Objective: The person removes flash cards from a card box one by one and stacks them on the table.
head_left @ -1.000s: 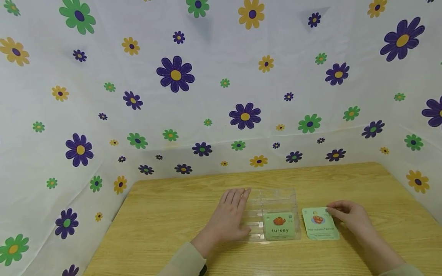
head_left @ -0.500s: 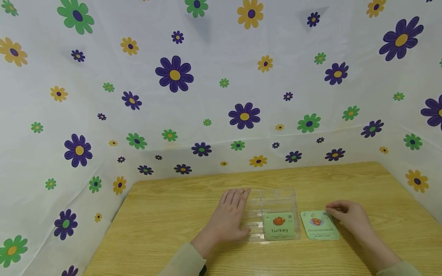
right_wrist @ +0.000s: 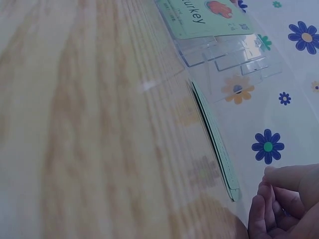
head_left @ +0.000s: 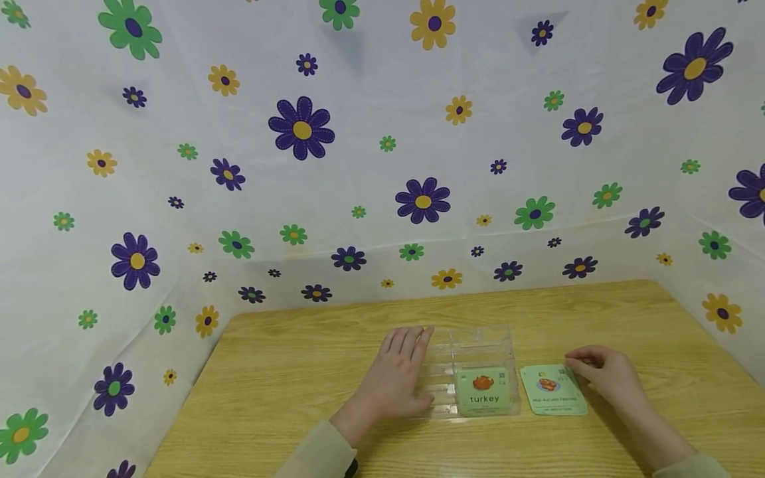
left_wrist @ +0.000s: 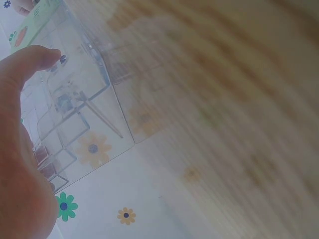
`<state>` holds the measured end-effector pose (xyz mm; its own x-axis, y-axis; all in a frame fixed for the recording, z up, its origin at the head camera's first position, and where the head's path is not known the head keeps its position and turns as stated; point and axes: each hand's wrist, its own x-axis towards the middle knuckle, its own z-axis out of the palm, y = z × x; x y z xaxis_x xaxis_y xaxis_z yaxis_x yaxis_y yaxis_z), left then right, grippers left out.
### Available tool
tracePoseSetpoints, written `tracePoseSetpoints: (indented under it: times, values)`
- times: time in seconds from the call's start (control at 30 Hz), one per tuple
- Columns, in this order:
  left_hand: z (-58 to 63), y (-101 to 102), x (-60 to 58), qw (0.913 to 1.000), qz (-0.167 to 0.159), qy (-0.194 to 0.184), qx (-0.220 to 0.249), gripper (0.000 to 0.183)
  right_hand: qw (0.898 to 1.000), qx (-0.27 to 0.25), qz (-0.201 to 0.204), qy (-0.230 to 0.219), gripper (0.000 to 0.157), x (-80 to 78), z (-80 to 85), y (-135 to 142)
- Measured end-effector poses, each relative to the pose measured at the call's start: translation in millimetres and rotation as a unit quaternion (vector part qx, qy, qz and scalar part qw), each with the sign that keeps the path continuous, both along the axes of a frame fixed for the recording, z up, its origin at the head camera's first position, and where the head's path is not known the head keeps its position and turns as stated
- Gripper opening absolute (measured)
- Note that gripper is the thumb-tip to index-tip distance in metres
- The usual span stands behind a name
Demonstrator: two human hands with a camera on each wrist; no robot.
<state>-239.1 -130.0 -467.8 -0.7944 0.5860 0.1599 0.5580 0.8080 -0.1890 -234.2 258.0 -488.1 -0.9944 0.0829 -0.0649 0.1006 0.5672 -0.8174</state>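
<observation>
My left hand [head_left: 394, 378] lies across the left side of a clear plastic box [head_left: 481, 340], fingers extended toward its back and thumb near its front. In the left wrist view the thumb [left_wrist: 37, 62] reaches over the stepped clear compartments. Green "turkey" cards [head_left: 484, 392] sit in the box's right half. Just right of the box lies a thin stack of green cards [head_left: 554, 390], with "Mid-Autumn Festival" on top. My right hand [head_left: 609, 378] is at its upper right corner; in the right wrist view its curled fingers and thumb meet slightly apart from the stack [right_wrist: 217, 144].
A wood-grain table [head_left: 299, 358] carries everything. White cloth [head_left: 358, 86] printed with flowers hangs behind it and along both sides. Pale green sleeves [head_left: 317, 451] cover my forearms.
The top card, raised at its corner by my right hand a second ago, has dropped onto the stack and shifted slightly toward the box. The left hand and the box have stayed put.
</observation>
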Motion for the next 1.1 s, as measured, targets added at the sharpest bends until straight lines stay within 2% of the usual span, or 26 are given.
tracePoseSetpoints:
  times: [0.53, 0.83, 1.1]
  values:
    - [1.2, 0, 0.8, 1.0000, -0.001, -0.004, 0.008, 0.116, 1.000, -0.001, 0.004, 0.010, 0.031, 0.2, 2.7, -2]
    - [2.3, 0, 0.6, 0.9999, -0.006, 0.006, 0.009, 0.116, 1.000, 0.004, 0.018, 0.010, 0.032, 3.3, 7.9, -6]
    - [2.7, 1, 1.4, 0.9999, -0.005, 0.005, 0.010, 0.115, 0.999, -0.014, 0.031, 0.011, 0.031, 6.9, 11.7, -12]
